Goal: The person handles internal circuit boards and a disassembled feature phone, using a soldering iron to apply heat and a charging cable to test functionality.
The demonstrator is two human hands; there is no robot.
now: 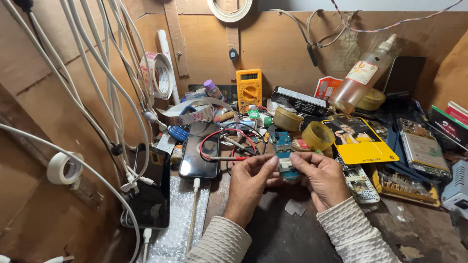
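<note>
Between your two hands sits a small blue circuit board, pinched by left hand and right hand; you seem mid-inspection, so next needs a steady grip

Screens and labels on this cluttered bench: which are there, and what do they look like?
Multimeter: back centre against the board, upright, orange-yellow, small grey display.
Smartphone: left of the hands, flat, dark blank screen, white cable plugged in.
Second phone: far left, dark screen.
Bottle: back right, leaning, pale liquid, white-and-red label.
Yellow card: right, flat, printed picture.
</note>
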